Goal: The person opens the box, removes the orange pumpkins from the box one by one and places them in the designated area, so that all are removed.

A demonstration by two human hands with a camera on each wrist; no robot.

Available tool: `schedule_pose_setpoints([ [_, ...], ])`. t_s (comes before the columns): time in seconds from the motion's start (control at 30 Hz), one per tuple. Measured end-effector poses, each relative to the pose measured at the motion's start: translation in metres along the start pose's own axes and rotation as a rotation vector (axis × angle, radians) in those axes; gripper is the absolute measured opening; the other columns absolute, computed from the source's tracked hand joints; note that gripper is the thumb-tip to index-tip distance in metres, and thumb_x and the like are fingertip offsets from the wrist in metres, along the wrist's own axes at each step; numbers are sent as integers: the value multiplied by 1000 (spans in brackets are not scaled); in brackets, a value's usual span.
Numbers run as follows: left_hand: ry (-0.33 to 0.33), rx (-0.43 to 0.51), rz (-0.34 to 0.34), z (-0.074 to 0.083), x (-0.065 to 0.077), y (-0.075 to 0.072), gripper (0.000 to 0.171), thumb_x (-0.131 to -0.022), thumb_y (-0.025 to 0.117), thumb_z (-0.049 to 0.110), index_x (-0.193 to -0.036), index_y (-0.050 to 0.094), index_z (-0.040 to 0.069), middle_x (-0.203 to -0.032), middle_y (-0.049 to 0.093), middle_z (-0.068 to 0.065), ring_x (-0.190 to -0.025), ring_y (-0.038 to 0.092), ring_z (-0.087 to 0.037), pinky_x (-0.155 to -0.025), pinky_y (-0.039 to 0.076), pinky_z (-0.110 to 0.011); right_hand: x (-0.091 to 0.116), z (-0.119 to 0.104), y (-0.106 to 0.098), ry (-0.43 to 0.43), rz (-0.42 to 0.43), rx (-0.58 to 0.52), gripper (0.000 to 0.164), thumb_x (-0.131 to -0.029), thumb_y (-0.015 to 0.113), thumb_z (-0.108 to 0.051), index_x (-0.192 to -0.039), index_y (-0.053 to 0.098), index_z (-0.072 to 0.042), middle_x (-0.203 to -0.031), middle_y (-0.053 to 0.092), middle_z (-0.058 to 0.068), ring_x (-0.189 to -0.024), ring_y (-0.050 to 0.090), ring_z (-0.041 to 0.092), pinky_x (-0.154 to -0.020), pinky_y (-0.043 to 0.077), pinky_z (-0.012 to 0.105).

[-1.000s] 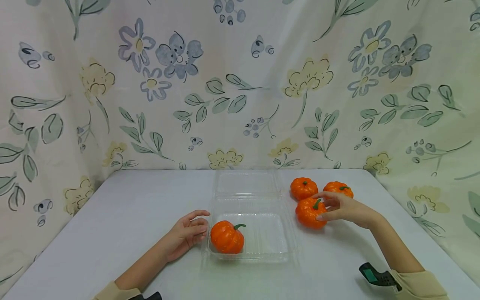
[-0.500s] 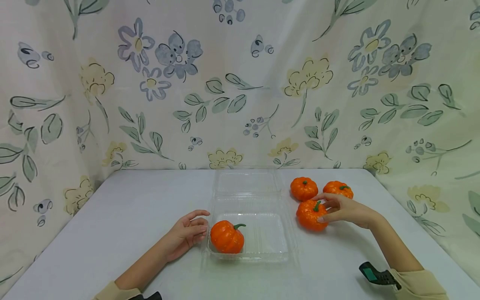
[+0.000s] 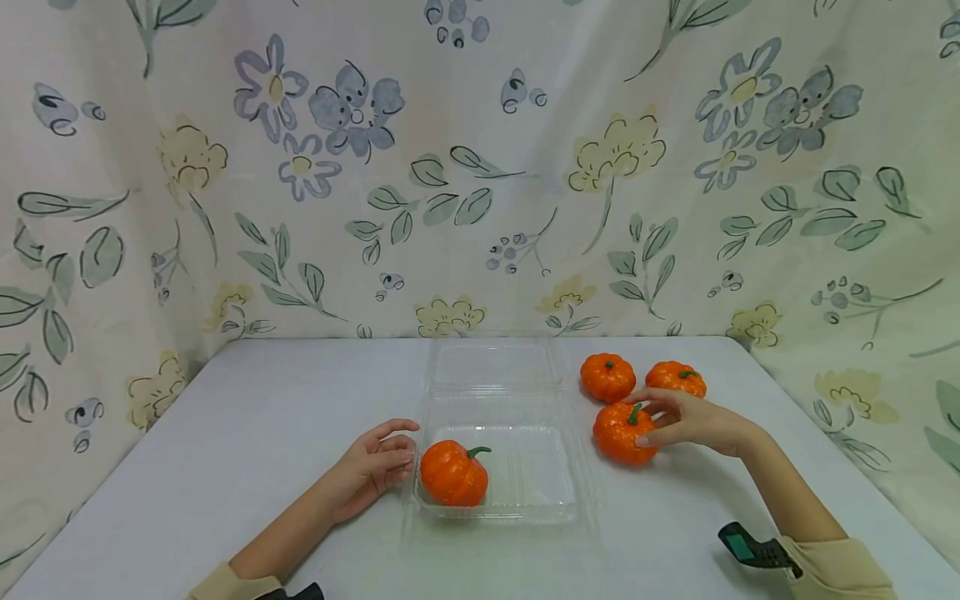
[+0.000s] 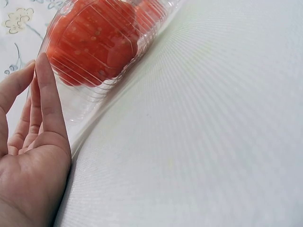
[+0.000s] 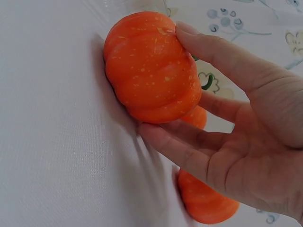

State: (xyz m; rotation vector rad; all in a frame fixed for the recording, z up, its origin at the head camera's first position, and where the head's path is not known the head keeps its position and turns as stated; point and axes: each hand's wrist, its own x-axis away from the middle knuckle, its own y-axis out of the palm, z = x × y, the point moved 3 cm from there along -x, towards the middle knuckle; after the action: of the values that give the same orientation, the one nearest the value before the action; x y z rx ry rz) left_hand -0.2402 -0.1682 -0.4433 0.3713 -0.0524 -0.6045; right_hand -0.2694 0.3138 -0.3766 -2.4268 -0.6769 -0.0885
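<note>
In the head view, a clear plastic clamshell container (image 3: 525, 510) stands with its lid folded back. An orange toy pumpkin (image 3: 454, 475) with a green stem sits in its left part. My left hand (image 3: 371, 471) is at the container's left side; in the left wrist view, thumb and fingertips pinch its rim, with the pumpkin (image 4: 94, 42) showing through the ribbed wall. To the right of the container, my right hand (image 3: 693, 423) holds a second pumpkin (image 3: 622, 434) between thumb and fingers. The right wrist view shows this speckled pumpkin (image 5: 149, 68) tipped beside the white tabletop.
Two more pumpkins, one at the back (image 3: 607, 377) and one farther right (image 3: 677, 379), rest just behind my right hand. The white table (image 3: 285, 400) ends against a floral curtain (image 3: 480, 167). The open lid (image 3: 491, 367) lies toward the back.
My right hand and the pumpkin it holds have shifted very slightly toward me. The left hand, the container and the other pumpkins stay where they were.
</note>
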Motion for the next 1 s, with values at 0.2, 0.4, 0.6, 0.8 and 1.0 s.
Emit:
schedule_pose_setpoints([
  [0.2,-4,1,2,0,0,0,29,-107,54,-2,-128,57,17,-101,68,6,-85,69,-5,-83,60,-17,1,-2,0,9,-8,1,65,-93,79,-24,-147,51,-2,-145,50,27,-132,49,43,-102,55,54],
  [0.4,-11,1,6,0,0,-1,29,-107,54,-2,-128,57,18,-101,68,6,-85,69,-4,-83,60,-17,2,-3,0,7,-11,8,65,-93,79,-26,-147,51,-3,-145,49,28,-132,49,43,-102,55,56],
  [0.6,-13,1,10,1,0,0,29,-106,55,-1,-128,57,18,-101,68,6,-85,69,-4,-82,60,-17,1,-2,-1,-1,-9,19,67,-93,78,-26,-150,50,-3,-147,49,28,-134,48,45,-102,53,58],
  [0.8,-18,3,12,1,0,1,28,-106,55,-1,-128,57,18,-100,68,6,-84,69,-4,-83,60,-17,3,-3,-2,-9,-14,16,67,-94,77,-24,-152,49,-4,-149,49,28,-134,49,45,-103,52,60],
  [1.0,-22,-3,17,2,0,1,27,-107,56,0,-128,57,17,-100,68,6,-84,69,-5,-83,60,-18,5,-5,-3,-18,-10,33,65,-95,76,-22,-151,51,-4,-148,51,28,-133,53,45,-103,54,60],
])
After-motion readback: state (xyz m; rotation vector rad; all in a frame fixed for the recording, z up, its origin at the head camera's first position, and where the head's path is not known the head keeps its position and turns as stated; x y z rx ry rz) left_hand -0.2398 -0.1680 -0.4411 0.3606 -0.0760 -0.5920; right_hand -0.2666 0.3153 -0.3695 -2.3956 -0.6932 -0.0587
